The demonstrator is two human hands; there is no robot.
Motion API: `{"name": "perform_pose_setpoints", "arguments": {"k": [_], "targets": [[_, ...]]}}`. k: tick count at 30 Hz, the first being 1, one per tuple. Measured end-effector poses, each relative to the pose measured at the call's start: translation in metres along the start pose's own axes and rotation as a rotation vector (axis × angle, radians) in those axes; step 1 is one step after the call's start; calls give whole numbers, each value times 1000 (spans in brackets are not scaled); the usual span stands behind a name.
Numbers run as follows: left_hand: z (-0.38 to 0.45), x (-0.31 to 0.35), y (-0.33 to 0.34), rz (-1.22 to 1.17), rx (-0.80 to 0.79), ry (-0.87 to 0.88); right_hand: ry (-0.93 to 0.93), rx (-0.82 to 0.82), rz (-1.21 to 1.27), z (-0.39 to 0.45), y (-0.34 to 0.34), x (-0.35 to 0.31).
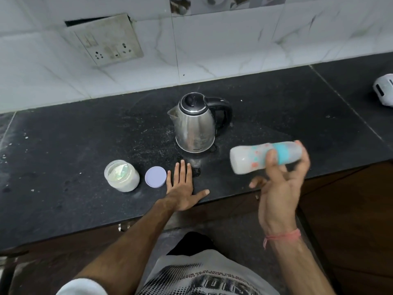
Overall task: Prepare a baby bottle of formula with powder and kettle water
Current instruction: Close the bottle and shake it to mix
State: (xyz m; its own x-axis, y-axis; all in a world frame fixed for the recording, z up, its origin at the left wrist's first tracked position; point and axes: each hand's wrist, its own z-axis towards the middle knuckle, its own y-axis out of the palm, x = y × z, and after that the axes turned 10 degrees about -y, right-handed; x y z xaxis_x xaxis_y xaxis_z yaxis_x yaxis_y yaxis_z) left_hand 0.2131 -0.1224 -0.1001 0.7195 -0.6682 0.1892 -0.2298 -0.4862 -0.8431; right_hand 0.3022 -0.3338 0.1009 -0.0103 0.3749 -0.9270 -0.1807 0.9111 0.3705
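My right hand (280, 184) grips a baby bottle (251, 159) with a teal collar, held sideways above the counter's front edge, its base pointing left; it looks blurred and holds milky white liquid. My left hand (180, 188) lies flat, fingers straight, on the black counter (63, 145). A steel kettle (194, 124) with a black lid and handle stands behind it, lid down. Left of my left hand lie a lilac round lid (155, 176) and an uncovered jar of white powder (122, 176) with a scoop inside.
A white tiled wall with a switch and socket plate (106, 40) rises behind the counter. A white object (383, 90) sits at the far right edge. Brown cabinet fronts (350, 220) run below the counter. Powder specks dot the counter.
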Motion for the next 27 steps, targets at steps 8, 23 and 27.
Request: {"name": "perform_pose_setpoints", "arguments": {"k": [8, 23, 27], "targets": [[0, 0, 0, 3, 6, 1, 48, -279, -38, 6, -11, -10], [0, 0, -4, 27, -34, 0, 91, -514, -72, 3, -19, -8], [1, 0, 0, 11, -11, -8, 61, -242, -23, 21, -24, -15]]}}
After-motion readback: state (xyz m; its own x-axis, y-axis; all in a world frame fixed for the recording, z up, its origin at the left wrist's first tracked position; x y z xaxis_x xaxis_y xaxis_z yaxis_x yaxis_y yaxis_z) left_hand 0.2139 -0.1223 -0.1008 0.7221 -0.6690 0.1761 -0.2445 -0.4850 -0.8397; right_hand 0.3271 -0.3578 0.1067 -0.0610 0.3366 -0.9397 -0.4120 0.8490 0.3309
